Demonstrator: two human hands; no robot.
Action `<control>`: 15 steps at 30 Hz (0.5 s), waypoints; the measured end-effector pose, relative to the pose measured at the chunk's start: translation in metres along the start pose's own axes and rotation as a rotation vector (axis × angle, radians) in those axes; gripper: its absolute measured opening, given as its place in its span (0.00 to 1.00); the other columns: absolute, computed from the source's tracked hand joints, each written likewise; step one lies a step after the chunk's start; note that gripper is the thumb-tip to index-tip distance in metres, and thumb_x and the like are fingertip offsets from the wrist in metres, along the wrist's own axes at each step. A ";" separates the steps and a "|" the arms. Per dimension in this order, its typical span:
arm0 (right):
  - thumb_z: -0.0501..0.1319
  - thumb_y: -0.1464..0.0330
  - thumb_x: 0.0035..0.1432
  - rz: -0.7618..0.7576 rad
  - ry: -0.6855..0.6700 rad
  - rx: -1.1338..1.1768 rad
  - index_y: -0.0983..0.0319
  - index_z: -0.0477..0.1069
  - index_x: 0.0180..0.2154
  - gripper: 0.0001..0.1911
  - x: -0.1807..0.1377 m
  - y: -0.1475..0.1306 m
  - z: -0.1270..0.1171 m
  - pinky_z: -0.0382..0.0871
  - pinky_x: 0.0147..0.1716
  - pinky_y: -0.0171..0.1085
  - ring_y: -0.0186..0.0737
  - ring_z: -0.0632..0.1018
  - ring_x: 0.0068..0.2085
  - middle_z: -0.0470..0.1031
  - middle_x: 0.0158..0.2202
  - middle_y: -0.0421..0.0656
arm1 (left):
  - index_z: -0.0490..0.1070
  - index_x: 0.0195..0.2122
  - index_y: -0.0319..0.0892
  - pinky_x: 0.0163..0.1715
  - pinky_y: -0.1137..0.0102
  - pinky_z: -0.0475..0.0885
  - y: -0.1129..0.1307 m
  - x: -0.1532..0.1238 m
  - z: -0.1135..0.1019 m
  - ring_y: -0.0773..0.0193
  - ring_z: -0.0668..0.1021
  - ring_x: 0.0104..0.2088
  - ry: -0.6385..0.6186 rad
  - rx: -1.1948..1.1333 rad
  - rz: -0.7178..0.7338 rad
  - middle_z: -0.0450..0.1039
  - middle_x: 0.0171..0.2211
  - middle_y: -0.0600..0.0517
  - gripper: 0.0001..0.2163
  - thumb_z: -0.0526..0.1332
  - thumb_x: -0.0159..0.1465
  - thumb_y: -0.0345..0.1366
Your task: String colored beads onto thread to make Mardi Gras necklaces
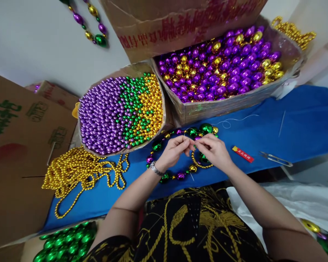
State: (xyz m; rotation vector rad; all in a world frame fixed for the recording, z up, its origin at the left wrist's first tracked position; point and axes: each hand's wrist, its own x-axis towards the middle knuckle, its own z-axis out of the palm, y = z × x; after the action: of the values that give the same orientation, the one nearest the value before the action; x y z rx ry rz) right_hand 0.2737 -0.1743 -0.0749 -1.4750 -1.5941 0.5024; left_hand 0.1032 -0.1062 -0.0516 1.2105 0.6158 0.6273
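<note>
L hand (177, 147) & R hand (213, 149) meet over worktop, fingertips nearly together. Both drawn in to a close pinch, thumb vs. forefinger; what's btwn the tips is too small to tell. Watch (155, 168) on my L wrist.

Bead string (180, 176) (purp, grn, gold; mixed sizes) lies in a loose ring under & around my hands, on blue cloth (251, 136). Big grn beads at its far R, just beyond my fingers. Small gold bead loop (205, 166) by R hand, below the fingers, partly hidden.

Behind: 2 open cartons side by side. L carton (168, 122) full of small beads: purp at L, grn mid, gold at R. R carton (215, 108) w/ larger shiny beads, mostly purp, some gold. Fine clear thread (242, 118) curls on cloth in front of R carton.

R of R hand: red/yellow packet (243, 154), then thread snips (276, 159) nr worktop edge, the two apart.

Far L: heap of gold bead strands (79, 171), ends trailing over cloth, nr a big brown carton (13, 153). Lower L corner: grn beads (68, 242). Upper L: multicol. strand (100, 40) against wall. More gold strands (293, 32) past R carton.
</note>
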 end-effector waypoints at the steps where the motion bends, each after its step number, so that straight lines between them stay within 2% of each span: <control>1: 0.59 0.62 0.63 -0.002 -0.023 0.019 0.57 0.77 0.35 0.10 -0.002 0.001 -0.007 0.69 0.32 0.35 0.35 0.75 0.32 0.74 0.32 0.41 | 0.75 0.36 0.37 0.26 0.74 0.67 0.000 0.001 -0.001 0.71 0.72 0.23 0.014 0.020 0.010 0.74 0.28 0.50 0.14 0.62 0.63 0.46; 3: 0.61 0.61 0.61 0.004 -0.054 0.041 0.57 0.77 0.35 0.09 -0.005 0.002 -0.018 0.69 0.34 0.35 0.34 0.74 0.32 0.73 0.31 0.41 | 0.75 0.37 0.38 0.28 0.73 0.68 0.001 0.002 -0.004 0.70 0.73 0.25 0.034 0.144 0.052 0.75 0.28 0.49 0.14 0.60 0.65 0.45; 5: 0.62 0.61 0.60 0.060 -0.022 0.139 0.57 0.77 0.34 0.08 -0.008 0.003 -0.023 0.70 0.37 0.37 0.36 0.75 0.35 0.74 0.33 0.41 | 0.75 0.36 0.39 0.33 0.71 0.69 0.002 0.001 -0.007 0.67 0.75 0.30 0.105 0.364 0.151 0.75 0.31 0.48 0.13 0.59 0.65 0.44; 7: 0.62 0.58 0.60 0.188 0.040 0.444 0.57 0.74 0.31 0.10 -0.010 0.005 -0.022 0.71 0.39 0.38 0.37 0.76 0.40 0.75 0.39 0.42 | 0.73 0.31 0.40 0.38 0.70 0.68 0.003 0.000 -0.010 0.65 0.73 0.35 0.235 0.560 0.235 0.74 0.32 0.49 0.11 0.61 0.64 0.43; 8: 0.62 0.57 0.59 0.260 0.071 0.657 0.57 0.72 0.30 0.12 -0.011 0.005 -0.020 0.72 0.40 0.39 0.38 0.77 0.42 0.75 0.42 0.42 | 0.72 0.29 0.40 0.37 0.71 0.67 0.003 0.000 -0.012 0.65 0.72 0.34 0.280 0.583 0.237 0.72 0.31 0.49 0.12 0.62 0.63 0.43; 9: 0.62 0.56 0.59 0.327 0.099 0.875 0.58 0.69 0.29 0.13 -0.011 0.006 -0.017 0.73 0.42 0.40 0.39 0.77 0.45 0.76 0.43 0.41 | 0.69 0.27 0.40 0.34 0.71 0.67 0.002 -0.001 -0.012 0.67 0.71 0.32 0.291 0.528 0.201 0.71 0.30 0.50 0.13 0.62 0.63 0.43; 11: 0.62 0.55 0.57 0.423 0.152 1.231 0.57 0.64 0.28 0.15 -0.012 0.007 -0.012 0.74 0.45 0.43 0.38 0.77 0.43 0.75 0.35 0.37 | 0.65 0.25 0.40 0.26 0.73 0.64 -0.001 -0.001 -0.013 0.70 0.67 0.25 0.218 0.217 0.055 0.70 0.30 0.51 0.15 0.62 0.62 0.44; 13: 0.63 0.57 0.56 0.469 0.204 1.410 0.57 0.62 0.28 0.14 -0.013 0.008 -0.010 0.74 0.46 0.44 0.34 0.76 0.34 0.66 0.23 0.33 | 0.61 0.26 0.40 0.20 0.75 0.60 -0.005 -0.001 -0.011 0.73 0.64 0.21 0.121 -0.192 -0.064 0.72 0.32 0.50 0.16 0.62 0.61 0.45; 15: 0.64 0.61 0.55 0.504 0.245 1.442 0.57 0.60 0.27 0.14 -0.015 0.010 -0.011 0.75 0.41 0.40 0.29 0.68 0.24 0.55 0.18 0.30 | 0.59 0.26 0.40 0.18 0.76 0.57 -0.011 0.000 -0.008 0.75 0.61 0.19 0.077 -0.465 -0.114 0.69 0.28 0.53 0.16 0.64 0.60 0.43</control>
State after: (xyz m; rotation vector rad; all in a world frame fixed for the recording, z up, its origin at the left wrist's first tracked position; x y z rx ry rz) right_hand 0.2870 -0.1890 -0.0818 -0.6760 -0.3171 1.3164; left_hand 0.0986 -0.1035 -0.0646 0.7151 0.5597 0.6779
